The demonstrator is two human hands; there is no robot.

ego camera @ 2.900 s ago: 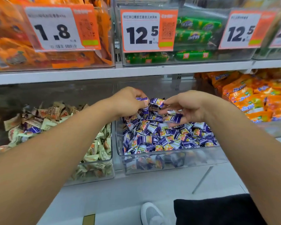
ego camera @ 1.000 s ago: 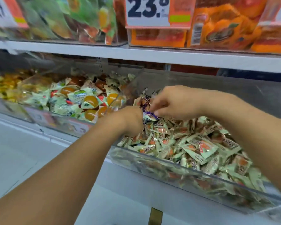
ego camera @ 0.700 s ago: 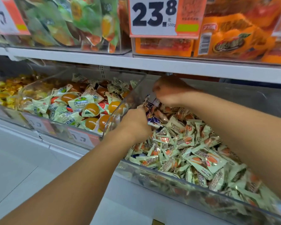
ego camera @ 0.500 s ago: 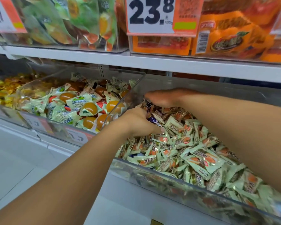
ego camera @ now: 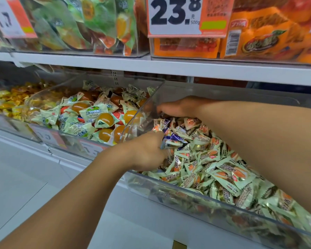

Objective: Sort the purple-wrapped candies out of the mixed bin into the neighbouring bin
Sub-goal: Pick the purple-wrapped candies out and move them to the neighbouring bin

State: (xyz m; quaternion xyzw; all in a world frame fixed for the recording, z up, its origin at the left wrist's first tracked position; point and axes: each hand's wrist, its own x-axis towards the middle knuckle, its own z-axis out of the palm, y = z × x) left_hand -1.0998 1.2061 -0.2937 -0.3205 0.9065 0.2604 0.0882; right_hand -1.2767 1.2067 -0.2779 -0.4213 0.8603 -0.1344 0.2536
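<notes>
Purple-wrapped candies (ego camera: 172,138): a small cluster sits on top of the pile at the left end of the mixed bin (ego camera: 196,192), centre of frame, just right of the clear divider wall (ego camera: 144,108). The clearest one lies roughly flat, long axis running left-right in frame with a slight downward tilt to the right; crimped ends point toward the divider and toward the pile. The rest of the pile is pale green-and-orange wrapped candies (ego camera: 228,175).

Left hand (ego camera: 147,151), centre frame: fingers curled into the pile, touching the purple cluster. Can't tell if it actually has a piece pinched, because the fingertips are hidden behind the knuckles and wrappers.

Right hand (ego camera: 178,108), just above centre, reaches across to the bin's back-left corner by the divider. Its fingers are curled down into the candies; what they hold, if anything, is hidden.

Step in hand, as I read it: gathering purple pieces before carrying them over. To do it well:
- pinch each piece across its short axis at the body, not the crimped tail, which would slip
- lift straight up so the green ones fall off
- rake the top layer aside; more purple may be buried
- clear the bin's front lip without spilling

The destination bin isn't in frame. The bin left of the divider holds jelly cups (ego camera: 104,119), so don't drop there. A 23.8 price tag (ego camera: 176,15) sits at top centre.
</notes>
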